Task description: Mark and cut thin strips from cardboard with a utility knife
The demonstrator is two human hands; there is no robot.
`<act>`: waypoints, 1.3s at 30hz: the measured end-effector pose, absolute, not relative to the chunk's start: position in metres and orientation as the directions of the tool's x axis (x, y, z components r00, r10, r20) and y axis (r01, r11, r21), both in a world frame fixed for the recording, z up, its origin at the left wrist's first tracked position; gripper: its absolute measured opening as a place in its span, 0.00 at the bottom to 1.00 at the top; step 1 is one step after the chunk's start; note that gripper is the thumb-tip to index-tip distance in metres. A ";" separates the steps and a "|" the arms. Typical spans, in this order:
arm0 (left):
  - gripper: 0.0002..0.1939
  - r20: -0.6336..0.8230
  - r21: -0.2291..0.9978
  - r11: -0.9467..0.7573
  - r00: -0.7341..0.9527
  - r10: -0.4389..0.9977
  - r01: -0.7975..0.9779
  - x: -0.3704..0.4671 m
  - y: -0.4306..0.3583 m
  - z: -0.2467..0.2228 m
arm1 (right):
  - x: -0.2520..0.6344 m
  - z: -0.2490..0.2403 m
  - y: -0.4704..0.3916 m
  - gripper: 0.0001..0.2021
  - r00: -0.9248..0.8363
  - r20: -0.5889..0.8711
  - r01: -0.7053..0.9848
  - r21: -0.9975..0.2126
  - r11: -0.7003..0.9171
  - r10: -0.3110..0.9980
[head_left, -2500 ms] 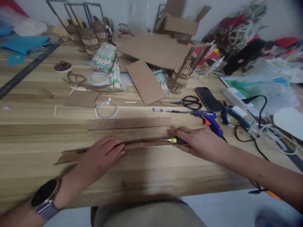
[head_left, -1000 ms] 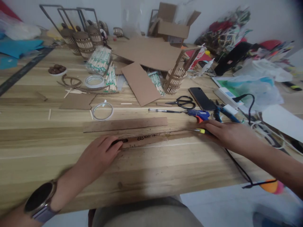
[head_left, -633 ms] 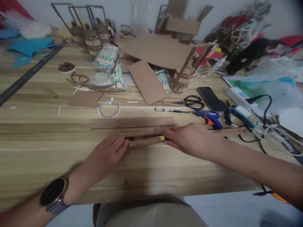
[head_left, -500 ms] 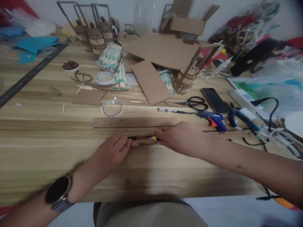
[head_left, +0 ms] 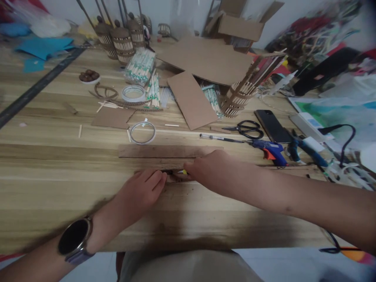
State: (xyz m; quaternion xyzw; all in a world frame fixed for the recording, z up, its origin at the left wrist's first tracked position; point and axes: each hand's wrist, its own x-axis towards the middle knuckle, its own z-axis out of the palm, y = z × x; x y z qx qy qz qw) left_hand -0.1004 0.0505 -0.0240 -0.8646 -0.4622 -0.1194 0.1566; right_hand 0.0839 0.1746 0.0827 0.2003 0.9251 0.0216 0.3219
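My left hand [head_left: 149, 186], a watch on its wrist, presses a narrow brown cardboard strip [head_left: 175, 178] onto the table with bent fingers held together. Dark marks show along the strip between my hands; what they are is unclear. In my closed right hand [head_left: 207, 167] is what looks like a utility knife [head_left: 184, 172], with a yellow end and a pale blade pointing left over the strip. The rest of the knife is hidden by my fingers. Just beyond both hands lies a longer brown cardboard strip [head_left: 158, 151].
Behind the strips lie a tape roll [head_left: 143, 133], a pen [head_left: 217, 137], black scissors [head_left: 248, 129], a blue glue gun [head_left: 272, 151] and a phone [head_left: 272, 125]. Farther back are cardboard sheets [head_left: 192, 102], packs of chopsticks [head_left: 141, 66] and stick-built lanterns [head_left: 122, 45].
My right hand has moved left with the knife along the strip, closer to my left hand. My left hand stays pressed on the strip. The whole view has shifted slightly.
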 end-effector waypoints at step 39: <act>0.19 0.356 -0.045 -0.423 0.410 0.840 0.905 -0.107 0.029 -0.028 | 0.095 0.067 0.179 0.10 -0.829 -0.432 0.353 0.091 0.931 0.356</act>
